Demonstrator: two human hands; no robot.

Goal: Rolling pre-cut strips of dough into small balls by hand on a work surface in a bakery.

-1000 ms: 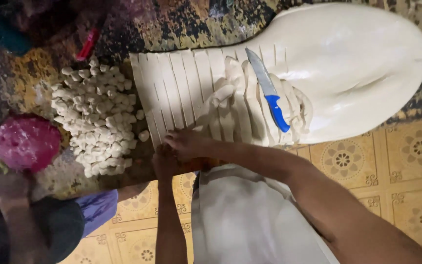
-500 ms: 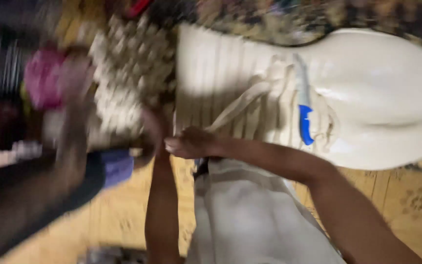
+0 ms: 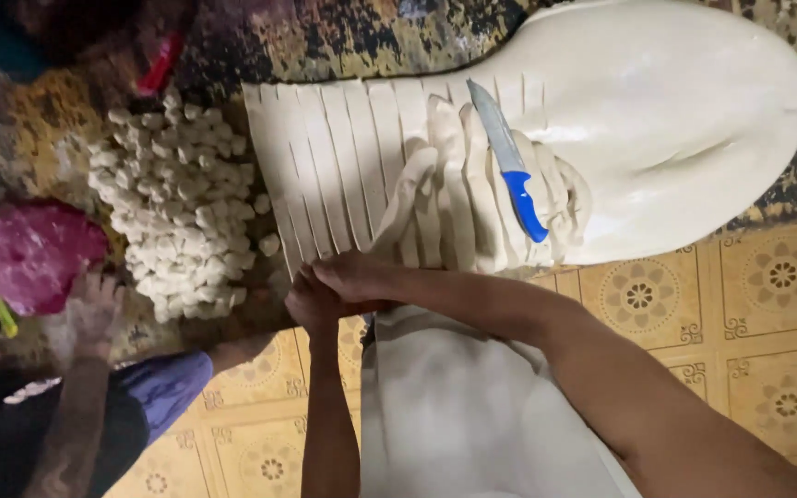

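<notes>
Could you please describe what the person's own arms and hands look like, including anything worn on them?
Both forearms are bare with no sleeves in view, and the left hand and right hand wear no gloves. No rings, watch or bracelet can be made out. A pale cream garment covers the lap below the arms.

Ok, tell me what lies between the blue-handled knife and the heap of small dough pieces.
In the head view, flat cut dough strips lie side by side between the knife and the heap of small dough pieces; a bundle of loose strips lies under the knife.
</notes>
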